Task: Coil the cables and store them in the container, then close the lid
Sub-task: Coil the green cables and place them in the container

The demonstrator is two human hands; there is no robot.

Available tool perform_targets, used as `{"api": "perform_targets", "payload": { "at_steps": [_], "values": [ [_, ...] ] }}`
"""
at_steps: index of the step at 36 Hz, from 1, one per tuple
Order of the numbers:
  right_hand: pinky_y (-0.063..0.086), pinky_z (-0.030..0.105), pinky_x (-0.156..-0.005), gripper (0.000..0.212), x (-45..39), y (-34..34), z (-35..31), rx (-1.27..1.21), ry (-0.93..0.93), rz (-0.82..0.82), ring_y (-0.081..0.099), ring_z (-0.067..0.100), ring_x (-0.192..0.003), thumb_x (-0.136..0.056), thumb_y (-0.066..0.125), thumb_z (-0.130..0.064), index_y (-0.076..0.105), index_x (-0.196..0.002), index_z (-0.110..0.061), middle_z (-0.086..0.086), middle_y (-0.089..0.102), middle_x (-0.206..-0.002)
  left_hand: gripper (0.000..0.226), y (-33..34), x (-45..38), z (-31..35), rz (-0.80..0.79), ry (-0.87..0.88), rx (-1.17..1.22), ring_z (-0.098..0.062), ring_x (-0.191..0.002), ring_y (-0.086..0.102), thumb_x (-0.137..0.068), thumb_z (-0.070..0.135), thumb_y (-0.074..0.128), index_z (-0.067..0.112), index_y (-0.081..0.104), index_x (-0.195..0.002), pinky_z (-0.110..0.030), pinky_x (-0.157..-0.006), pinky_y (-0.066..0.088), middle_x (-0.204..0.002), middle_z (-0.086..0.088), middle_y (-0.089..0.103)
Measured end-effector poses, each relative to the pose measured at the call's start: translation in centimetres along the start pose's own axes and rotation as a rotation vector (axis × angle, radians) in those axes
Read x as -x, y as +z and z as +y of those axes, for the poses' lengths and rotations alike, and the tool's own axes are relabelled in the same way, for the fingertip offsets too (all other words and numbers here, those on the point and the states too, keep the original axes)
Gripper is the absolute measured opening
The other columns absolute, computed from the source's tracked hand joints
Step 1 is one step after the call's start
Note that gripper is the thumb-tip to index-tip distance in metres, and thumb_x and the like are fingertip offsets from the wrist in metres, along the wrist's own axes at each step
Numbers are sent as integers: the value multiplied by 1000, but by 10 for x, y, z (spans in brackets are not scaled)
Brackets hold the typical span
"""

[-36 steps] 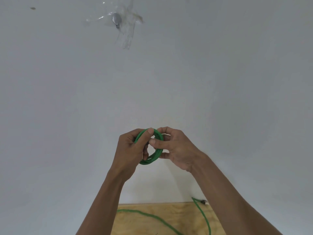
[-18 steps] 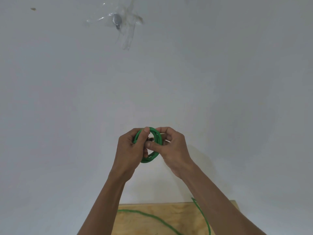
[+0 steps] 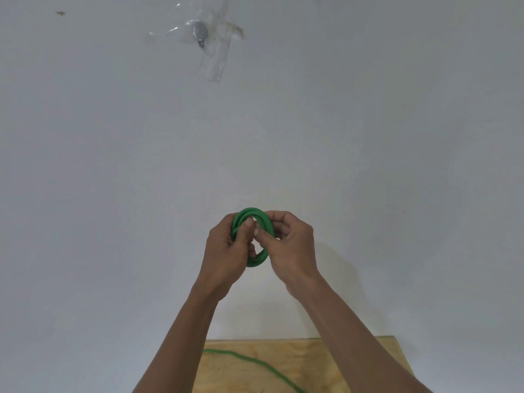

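Cable coil (image 3: 256, 239) – green, held up in front of wall, head view. Left hand (image 3: 226, 253) & right hand (image 3: 289, 248) both closed on it, thumbs pinching loops. Loose tail (image 3: 255, 363) trails on table (image 3: 317, 361) – risk: grip slackens, loops spring apart. Container not in view.
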State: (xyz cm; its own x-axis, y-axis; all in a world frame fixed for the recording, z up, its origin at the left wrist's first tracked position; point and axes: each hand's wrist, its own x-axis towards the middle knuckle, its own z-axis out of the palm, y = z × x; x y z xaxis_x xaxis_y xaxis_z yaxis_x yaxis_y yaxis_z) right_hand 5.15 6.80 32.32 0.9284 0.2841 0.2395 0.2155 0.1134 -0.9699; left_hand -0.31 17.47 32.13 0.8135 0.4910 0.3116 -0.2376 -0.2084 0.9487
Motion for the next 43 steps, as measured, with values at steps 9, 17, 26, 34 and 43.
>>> {"api": "perform_targets", "payload": {
  "at_steps": [9,17,26,34,43],
  "values": [
    [59,26,-79,30,0,-7,-2,58,-36,-115,71,9,-89,-81,78,-13,67,-106,-25,-9,74,-98,10,4,-3,-1,90,15,30,-18,-60,56,-101,16,59,15,68,-105,-31,-57,52,-75,-8,66],
    [59,30,-73,19,-7,-8,-5,207,-195,-60,69,10,-82,-84,77,-19,71,-102,-24,-11,73,-85,15,0,-1,9,-82,42,35,-16,-62,55,-104,15,54,13,68,-109,-31,-62,50,-75,0,64],
    [61,39,-78,19,-9,-14,-2,105,-156,-32,74,14,-84,-85,77,-14,75,-101,-24,-7,76,-85,23,5,3,16,-73,36,75,-17,-67,57,-100,6,54,16,73,-106,-25,-61,51,-81,-3,69],
    [57,21,-73,21,-8,-8,4,229,-206,27,71,10,-80,-88,73,-16,75,-107,-24,-9,75,-86,18,12,0,6,108,36,-51,-16,-59,65,-100,13,59,22,73,-108,-29,-58,55,-73,0,68],
    [60,34,-83,25,-8,-10,7,157,-234,-18,71,8,-91,-88,73,-14,71,-112,-21,-10,75,-97,17,8,4,14,114,-34,14,-19,-71,75,-96,13,65,22,76,-104,-30,-66,60,-81,2,76]
  ]
}}
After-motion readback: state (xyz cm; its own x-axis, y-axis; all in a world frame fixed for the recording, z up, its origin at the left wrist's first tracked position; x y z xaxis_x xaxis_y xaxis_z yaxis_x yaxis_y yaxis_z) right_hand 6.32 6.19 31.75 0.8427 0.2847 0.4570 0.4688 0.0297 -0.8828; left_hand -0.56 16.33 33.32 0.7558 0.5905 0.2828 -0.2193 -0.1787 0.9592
